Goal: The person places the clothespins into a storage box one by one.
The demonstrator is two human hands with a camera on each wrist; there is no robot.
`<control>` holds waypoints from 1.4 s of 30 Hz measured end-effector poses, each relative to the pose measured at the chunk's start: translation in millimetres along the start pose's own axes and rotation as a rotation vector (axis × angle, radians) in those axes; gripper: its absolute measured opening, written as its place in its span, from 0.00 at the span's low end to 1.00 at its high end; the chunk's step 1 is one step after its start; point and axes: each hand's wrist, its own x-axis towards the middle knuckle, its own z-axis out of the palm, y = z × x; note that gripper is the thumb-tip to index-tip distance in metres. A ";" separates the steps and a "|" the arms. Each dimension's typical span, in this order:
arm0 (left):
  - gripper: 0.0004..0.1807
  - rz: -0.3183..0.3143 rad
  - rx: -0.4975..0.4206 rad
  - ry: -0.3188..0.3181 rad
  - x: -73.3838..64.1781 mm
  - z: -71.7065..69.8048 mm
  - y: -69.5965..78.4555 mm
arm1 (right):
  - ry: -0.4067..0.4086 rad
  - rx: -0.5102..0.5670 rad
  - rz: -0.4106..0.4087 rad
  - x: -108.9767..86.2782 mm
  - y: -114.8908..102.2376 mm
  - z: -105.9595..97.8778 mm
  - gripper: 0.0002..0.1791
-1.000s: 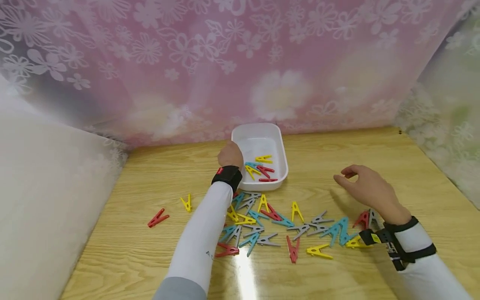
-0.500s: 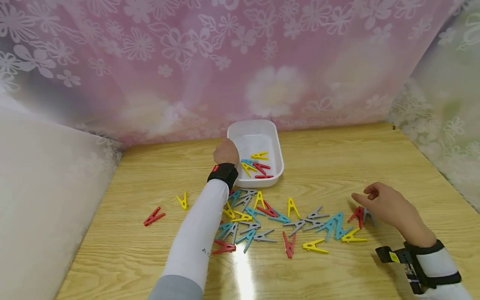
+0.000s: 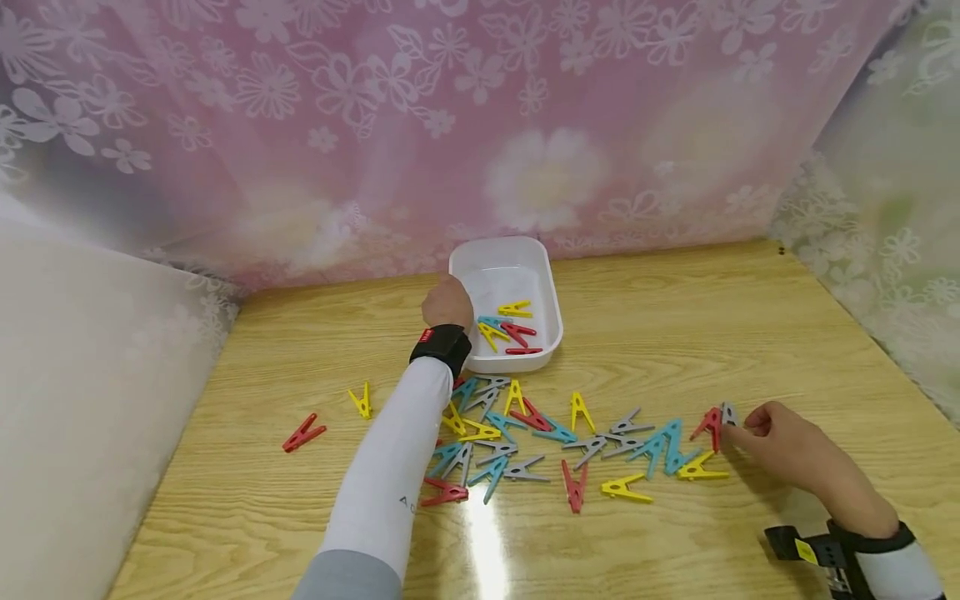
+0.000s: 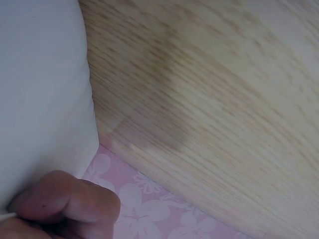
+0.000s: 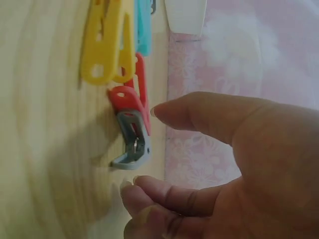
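My left hand (image 3: 447, 302) grips the left rim of a white plastic tub (image 3: 556, 323); in the left wrist view its curled fingers (image 4: 82, 201) press against the white wall. A few yellow, red and blue clothespins (image 3: 516, 333) lie in the tub. On the right, my right hand (image 3: 795, 454) reaches down to a grey clothespin (image 5: 130, 142). Thumb and fingers are spread on either side of it, apparently apart from it in the right wrist view. Against the grey one leans a red clothespin (image 5: 141, 79), with a yellow clothespin (image 5: 102, 50) close by.
Many loose clothespins (image 3: 491, 475) in grey, blue, yellow and red spread over the wooden table (image 3: 225, 500) in front of the tub. A red clothespin (image 3: 303, 433) and a yellow clothespin (image 3: 362, 402) lie apart on the left. Behind the table hangs a pink floral curtain (image 3: 375, 167).
My right hand has come down and slightly right to the grey clothespin. The left hand stays on the tub rim. The whole head view has shifted a little.
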 end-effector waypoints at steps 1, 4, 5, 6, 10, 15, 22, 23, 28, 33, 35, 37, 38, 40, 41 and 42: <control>0.19 -0.004 -0.003 -0.002 0.2 -0.1 -0.6 | -0.001 0.002 0.001 0.1 -0.2 1.2 0.33; 0.18 -0.013 0.000 -0.010 0.7 -0.4 -1.3 | -0.002 0.007 0.005 0.5 -0.4 4.2 0.32; 0.18 -0.013 0.000 -0.011 0.9 -0.2 -1.4 | 0.002 0.007 0.006 0.6 -0.3 4.9 0.32; 0.18 -0.014 -0.002 -0.010 1.1 -0.1 -1.5 | 0.005 0.005 0.006 0.6 -0.1 5.5 0.32; 0.19 -0.013 -0.007 0.001 2.3 0.5 -2.0 | 0.011 0.005 0.005 1.0 0.7 6.6 0.32; 0.19 -0.016 0.012 -0.010 2.4 1.2 -2.1 | 0.017 0.012 0.009 0.6 2.4 7.2 0.33; 0.19 -0.013 0.019 0.014 3.9 2.2 -3.6 | 0.029 -0.014 0.014 0.2 1.1 7.2 0.32; 0.18 -0.014 0.018 0.018 4.2 2.5 -3.8 | 0.027 -0.021 0.018 0.4 0.5 6.9 0.31; 0.18 -0.021 0.016 0.009 4.2 2.8 -2.7 | 0.000 -0.054 0.042 -1.2 -1.7 6.6 0.35; 0.17 -0.036 0.004 0.003 2.5 0.6 0.0 | 0.005 -0.070 0.062 -4.6 -2.3 7.8 0.34; 0.17 -0.042 -0.003 0.003 1.8 -0.1 0.7 | 0.009 -0.068 0.073 -5.9 -2.4 8.9 0.32; 0.17 -0.044 -0.007 0.001 1.4 -0.6 1.1 | 0.009 -0.062 0.088 -6.8 -2.9 9.3 0.30; 0.17 -0.043 -0.007 0.002 1.4 -0.5 1.1 | 0.009 -0.059 0.094 -7.1 -3.1 9.3 0.29; 0.18 -0.039 -0.006 0.005 1.8 0.4 0.9 | 0.007 -0.057 0.103 -7.2 -3.8 8.3 0.28; 0.18 -0.036 -0.002 0.007 2.1 1.0 0.7 | 0.006 -0.061 0.101 -7.0 -4.2 7.2 0.29; 0.18 -0.033 0.001 0.009 2.3 1.4 0.8 | 0.004 -0.064 0.104 -6.7 -4.9 5.6 0.30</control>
